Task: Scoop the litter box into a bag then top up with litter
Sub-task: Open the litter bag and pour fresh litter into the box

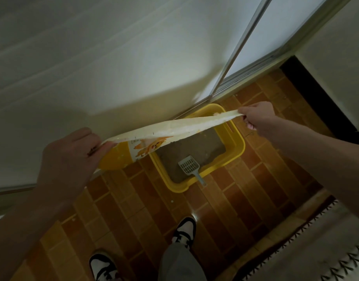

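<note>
While both hands (73,157) (257,116) gripped the litter bag (166,130) taut, topping-up began; next, tilting toward the box (238,147) at twelve o'clock.

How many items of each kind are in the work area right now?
Yellow plastic litter box: 1
Grey slotted plastic scoop: 1
White and yellow litter bag, held by left hand and right hand: 1
Total: 3

A: Where does the camera sit?
B: There's 1 view, from the person's head, looking steeply down past both forearms at the tiled floor (146,216) and the shoes (184,230).
A: Close?
B: Arms near, floor farther; a wall (113,57) fills the top.
</note>
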A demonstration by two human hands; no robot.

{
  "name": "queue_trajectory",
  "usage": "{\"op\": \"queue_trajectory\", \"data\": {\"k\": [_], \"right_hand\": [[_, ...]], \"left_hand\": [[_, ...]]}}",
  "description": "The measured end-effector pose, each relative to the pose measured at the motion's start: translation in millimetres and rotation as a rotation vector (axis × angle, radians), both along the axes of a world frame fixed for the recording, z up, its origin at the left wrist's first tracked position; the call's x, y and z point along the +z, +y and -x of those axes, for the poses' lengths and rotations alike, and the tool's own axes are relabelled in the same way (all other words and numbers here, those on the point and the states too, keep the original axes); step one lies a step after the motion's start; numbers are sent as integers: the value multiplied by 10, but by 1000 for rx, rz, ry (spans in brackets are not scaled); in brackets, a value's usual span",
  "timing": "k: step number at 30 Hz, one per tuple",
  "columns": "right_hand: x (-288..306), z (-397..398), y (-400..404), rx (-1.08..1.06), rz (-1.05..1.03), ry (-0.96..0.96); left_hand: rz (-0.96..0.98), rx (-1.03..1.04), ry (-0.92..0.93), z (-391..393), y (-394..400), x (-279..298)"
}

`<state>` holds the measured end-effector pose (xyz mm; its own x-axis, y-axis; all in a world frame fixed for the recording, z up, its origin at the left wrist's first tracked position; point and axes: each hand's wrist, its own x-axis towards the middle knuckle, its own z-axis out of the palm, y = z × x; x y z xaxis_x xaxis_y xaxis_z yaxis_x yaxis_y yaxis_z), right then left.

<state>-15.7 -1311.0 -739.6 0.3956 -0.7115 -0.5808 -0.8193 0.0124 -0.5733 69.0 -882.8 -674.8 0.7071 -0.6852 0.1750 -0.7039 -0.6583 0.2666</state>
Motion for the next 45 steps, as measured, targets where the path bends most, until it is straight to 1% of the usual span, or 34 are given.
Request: {"op": "queue_trajectory", "data": {"k": [3,6,9,11,15,19,21,23,25,29,31,34,36,40,42,45], "right_hand": [[-5,-9,44,29,-8,9],[-19,40,45,1,-19,-8],[-2,79,48,33,-8,26],[-17,126,48,6,-20,16],[-12,122,72,52,-3,28],[19,-30,91,49,10,-14],[24,-74,107,53,13,5],[16,-98,102,36,-2,-1],[30,-112,108,68,3,9],[14,-119,101,65,-2,-5],[12,-124,115,88,4,7],[-1,-116,114,65,2,-18],[2,-116,122,91,10,4],[17,-115,112,81,-13,-19],[20,-114,123,97,-13,0],[14,-117,119,100,0,-20]], "left_hand": [[14,31,8,2,22,16],[34,42,45,20,36,-2],[15,61,20,38,32,-26],[9,62,22,81,34,-40],[0,69,1,97,102,-124],[27,97,86,75,135,-162],[15,97,40,105,141,-155],[39,77,37,133,147,-134],[45,60,17,157,169,-138],[66,124,61,170,189,-132],[47,126,39,156,199,-147],[39,124,15,140,170,-117],[38,121,4,143,165,-110],[58,118,50,155,180,-138],[64,133,54,167,195,-156],[80,137,62,192,223,-155]]}}
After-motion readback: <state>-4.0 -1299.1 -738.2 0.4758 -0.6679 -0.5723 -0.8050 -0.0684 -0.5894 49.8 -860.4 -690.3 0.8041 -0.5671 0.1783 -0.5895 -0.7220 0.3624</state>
